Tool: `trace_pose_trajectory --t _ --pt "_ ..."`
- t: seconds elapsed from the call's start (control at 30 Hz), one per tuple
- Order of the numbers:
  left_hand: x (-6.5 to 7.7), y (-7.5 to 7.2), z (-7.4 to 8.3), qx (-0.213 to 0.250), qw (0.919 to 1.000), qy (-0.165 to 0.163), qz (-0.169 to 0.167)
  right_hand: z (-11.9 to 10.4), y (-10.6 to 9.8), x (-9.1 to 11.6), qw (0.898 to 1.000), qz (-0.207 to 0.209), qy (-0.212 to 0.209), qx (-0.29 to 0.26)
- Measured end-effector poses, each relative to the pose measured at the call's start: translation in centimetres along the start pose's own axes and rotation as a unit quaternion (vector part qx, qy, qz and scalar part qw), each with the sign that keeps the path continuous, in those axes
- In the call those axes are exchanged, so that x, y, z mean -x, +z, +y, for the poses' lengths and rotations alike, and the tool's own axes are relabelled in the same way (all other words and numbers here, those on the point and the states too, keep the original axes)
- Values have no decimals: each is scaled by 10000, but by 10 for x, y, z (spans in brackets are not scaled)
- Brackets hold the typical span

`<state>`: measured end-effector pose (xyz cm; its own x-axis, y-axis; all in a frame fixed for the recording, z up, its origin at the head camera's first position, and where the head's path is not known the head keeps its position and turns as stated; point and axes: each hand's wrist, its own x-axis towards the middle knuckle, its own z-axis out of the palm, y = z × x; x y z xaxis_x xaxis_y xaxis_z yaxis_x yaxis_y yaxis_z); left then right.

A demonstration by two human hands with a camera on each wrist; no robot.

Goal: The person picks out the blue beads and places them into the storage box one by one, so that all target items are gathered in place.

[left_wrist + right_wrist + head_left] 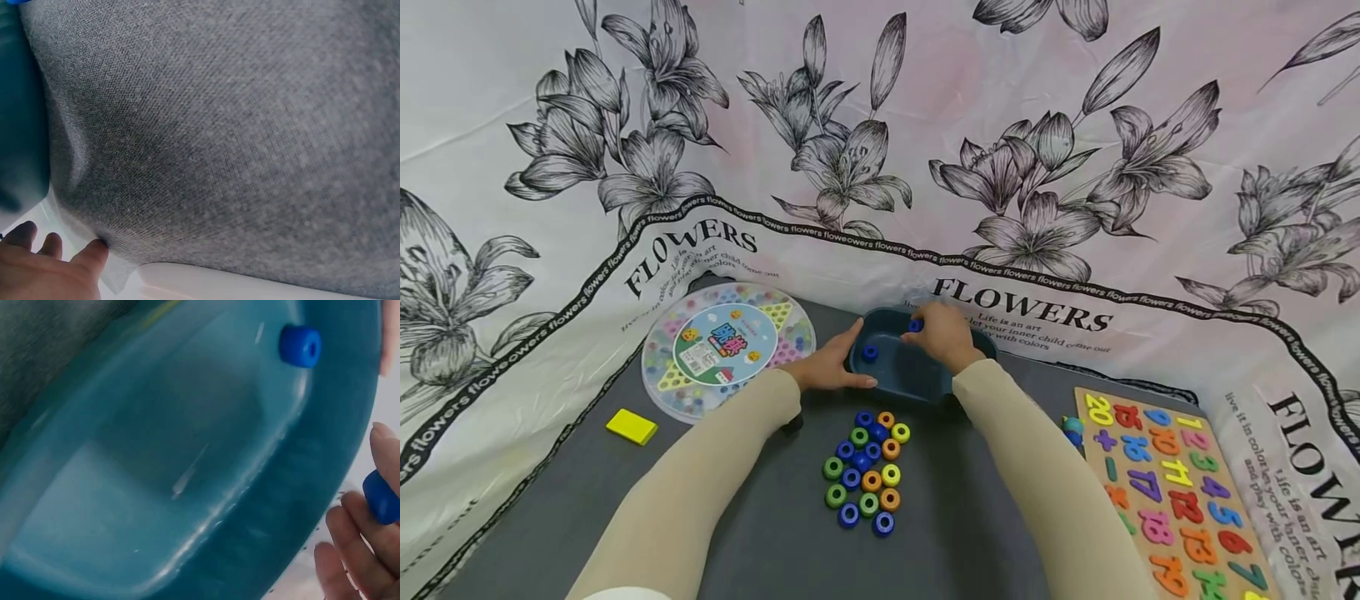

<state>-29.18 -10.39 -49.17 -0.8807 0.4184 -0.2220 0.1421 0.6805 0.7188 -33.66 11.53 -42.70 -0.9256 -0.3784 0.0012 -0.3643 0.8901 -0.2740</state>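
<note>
A dark blue-green plastic basin (898,392) stands at the back of the table. My right hand (946,335) pinches a blue bead (382,499) between thumb and fingers, over the basin's back part. Another blue bead (869,353) lies inside, near the basin's left end. At the left end, my left hand (831,365) touches the basin's outside with its fingers and thumb extended. In front of the basin, several blue, green, orange and yellow beads (861,460) with holes sit in a loose group on the table.
A round clear case (726,342) with a printed label lies left of the basin, and a yellow block (632,426) in front of it. A wooden number board (1138,454) occupies the right side, with a small blue-green object (1072,429) beside it. Flower-printed cloth (850,167) hangs behind.
</note>
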Motion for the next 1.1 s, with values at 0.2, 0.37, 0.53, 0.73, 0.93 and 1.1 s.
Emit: trace_pose_trajectory --t 0.2,0.37,0.53,0.73,0.93,1.1 --pt "-2 -2 0 -86 9999 -66 -2 -8 -5 -4 9998 24 -203 59" --pt "-3 -2 -1 -65 10000 -55 -12 -8 -6 -4 9994 -40 -109 341" --pt "-2 -1 -2 -10 10000 -37 11 -11 -6 -5 9988 -97 -71 479" --pt "-2 0 -3 71 9999 -68 -31 -17 -7 -6 9987 -133 58 483" --pt "-1 0 -1 88 9998 -153 -5 -16 -2 -8 9991 -135 147 361" --pt "-1 0 -1 63 9997 -215 -11 -12 3 -8 9994 -196 219 203"
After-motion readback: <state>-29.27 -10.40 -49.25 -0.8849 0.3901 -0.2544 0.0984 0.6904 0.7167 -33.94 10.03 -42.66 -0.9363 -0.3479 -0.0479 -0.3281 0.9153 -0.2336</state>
